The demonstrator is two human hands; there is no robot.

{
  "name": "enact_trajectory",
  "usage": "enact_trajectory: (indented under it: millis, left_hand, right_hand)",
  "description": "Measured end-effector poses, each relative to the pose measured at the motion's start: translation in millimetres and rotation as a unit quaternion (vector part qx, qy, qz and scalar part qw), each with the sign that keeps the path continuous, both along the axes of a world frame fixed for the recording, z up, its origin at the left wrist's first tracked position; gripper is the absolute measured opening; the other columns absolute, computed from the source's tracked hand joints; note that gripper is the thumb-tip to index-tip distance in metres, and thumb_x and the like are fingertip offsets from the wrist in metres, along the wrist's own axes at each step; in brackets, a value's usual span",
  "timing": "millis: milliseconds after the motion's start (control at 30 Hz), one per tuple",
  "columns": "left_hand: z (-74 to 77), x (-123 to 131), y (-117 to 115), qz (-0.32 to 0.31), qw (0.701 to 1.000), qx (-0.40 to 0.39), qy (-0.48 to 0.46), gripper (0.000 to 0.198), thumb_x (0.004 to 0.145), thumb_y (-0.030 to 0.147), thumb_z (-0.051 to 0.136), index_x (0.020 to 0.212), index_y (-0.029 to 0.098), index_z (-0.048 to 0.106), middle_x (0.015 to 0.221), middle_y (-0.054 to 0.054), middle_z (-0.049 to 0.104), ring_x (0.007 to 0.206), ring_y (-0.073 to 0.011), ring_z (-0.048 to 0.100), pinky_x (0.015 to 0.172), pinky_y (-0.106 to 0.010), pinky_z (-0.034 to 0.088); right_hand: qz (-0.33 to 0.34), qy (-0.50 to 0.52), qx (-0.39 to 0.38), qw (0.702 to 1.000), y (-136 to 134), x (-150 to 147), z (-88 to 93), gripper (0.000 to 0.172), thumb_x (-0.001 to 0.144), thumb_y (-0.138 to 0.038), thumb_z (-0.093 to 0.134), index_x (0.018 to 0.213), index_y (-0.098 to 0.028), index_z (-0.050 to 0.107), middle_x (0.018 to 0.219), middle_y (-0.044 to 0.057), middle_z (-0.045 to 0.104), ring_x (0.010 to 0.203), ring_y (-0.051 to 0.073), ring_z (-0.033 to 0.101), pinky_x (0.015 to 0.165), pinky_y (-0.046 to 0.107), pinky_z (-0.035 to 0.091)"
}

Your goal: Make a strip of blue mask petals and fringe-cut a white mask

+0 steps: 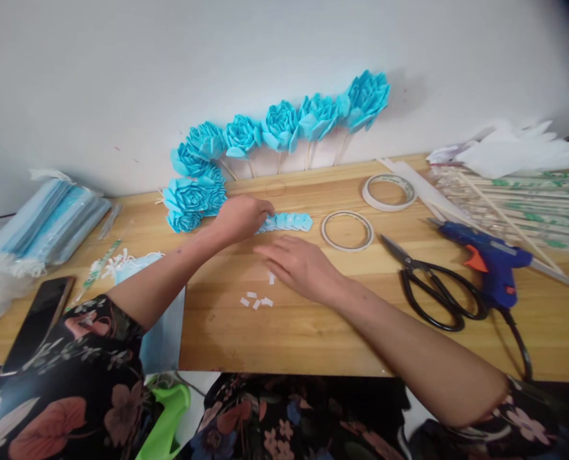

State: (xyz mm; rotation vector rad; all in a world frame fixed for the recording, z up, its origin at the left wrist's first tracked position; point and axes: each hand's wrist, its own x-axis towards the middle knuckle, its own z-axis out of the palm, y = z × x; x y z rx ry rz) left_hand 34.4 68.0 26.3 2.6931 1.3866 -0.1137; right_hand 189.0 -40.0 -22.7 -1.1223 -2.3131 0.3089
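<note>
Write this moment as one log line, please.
left hand: at blue pieces | right hand: near white scraps | blue flowers: by wall | scissors: on table

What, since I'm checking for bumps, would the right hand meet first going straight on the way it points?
The right hand would probably meet the left forearm, which crosses its line; depth is unclear, so it might pass beneath.

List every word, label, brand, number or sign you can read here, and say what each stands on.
No text is legible.
Green print on the packaged sticks at right: too blurred to read.
Green print on the narrow wrapper at left: too small to read.
</note>
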Motion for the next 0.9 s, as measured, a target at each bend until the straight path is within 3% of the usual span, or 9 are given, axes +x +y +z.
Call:
enact_trajectory:
  millis: [133, 200, 333, 467, 733, 900]
  left_hand:
    - [3.6, -3, -4, 0.004, 1.000, 0.014, -0.026, 0.042, 0.093, 0.019, 0.042, 0.116, 0.022, 0.077, 0.113, -0.008, 0.078, 0.104, -0.0271, 0.072, 0.085, -0.033, 0.052]
    - [6.5, -6, -10, 0.010, 0.999, 0.022, -0.036, 0.042, 0.093, 0.018, 0.043, 0.117, 0.022, 0.077, 0.110, -0.008, 0.079, 0.101, -0.0268, 0.073, 0.084, -0.033, 0.052]
    - [9.8, -8, -27, 0.003, 0.999, 0.020, -0.024, 0.044, 0.093, 0.019, 0.042, 0.121, 0.024, 0.075, 0.105, -0.009, 0.079, 0.093, -0.0264, 0.073, 0.080, -0.033, 0.051]
    - [2.2, -3, -43, 0.006, 0.999, 0.025, 0.043, 0.047, 0.095, 0.021, 0.040, 0.131, 0.027, 0.069, 0.101, -0.012, 0.079, 0.089, -0.0297, 0.074, 0.072, -0.034, 0.049]
    - [-13.7, 1, -48, -0.008, 0.998, 0.024, 0.054, 0.046, 0.095, 0.019, 0.040, 0.131, 0.028, 0.068, 0.101, -0.012, 0.078, 0.096, -0.0305, 0.074, 0.073, -0.033, 0.048]
    - [-17.9, -2, -49, -0.028, 0.998, 0.037, 0.049, 0.046, 0.094, 0.019, 0.039, 0.128, 0.026, 0.070, 0.095, -0.014, 0.078, 0.091, -0.0327, 0.075, 0.070, -0.036, 0.049]
  right_hand:
    - [-0.164, 0.061, 0.022, 0.984, 15, 28, 17.4, 0.047, 0.098, -0.014, 0.039, 0.142, -0.019, 0.053, 0.108, 0.010, 0.075, 0.100, 0.026, 0.064, 0.089, 0.042, 0.048]
    - [-0.192, 0.049, 0.006, 0.980, 25, 38, 23.9, 0.055, 0.093, -0.010, 0.040, 0.146, -0.016, 0.048, 0.113, 0.010, 0.075, 0.105, 0.028, 0.064, 0.093, 0.045, 0.048]
    - [-0.170, -0.027, -0.039, 0.984, 44, 34, 26.8, 0.060, 0.087, -0.005, 0.043, 0.146, -0.012, 0.049, 0.121, 0.013, 0.074, 0.113, 0.030, 0.064, 0.098, 0.044, 0.048]
    - [-0.143, -0.098, -0.075, 0.982, 60, 20, 20.6, 0.054, 0.089, -0.006, 0.045, 0.143, -0.011, 0.053, 0.113, 0.013, 0.077, 0.112, 0.032, 0.066, 0.099, 0.045, 0.047]
    - [-0.169, 0.008, -0.075, 0.983, 61, 42, 25.1, 0.061, 0.085, -0.002, 0.040, 0.143, -0.014, 0.052, 0.116, 0.007, 0.076, 0.114, 0.026, 0.065, 0.101, 0.041, 0.047]
    - [-0.164, -0.031, -0.081, 0.983, 52, 40, 20.2, 0.060, 0.083, 0.000, 0.041, 0.140, -0.011, 0.054, 0.110, 0.009, 0.078, 0.108, 0.028, 0.067, 0.100, 0.042, 0.048]
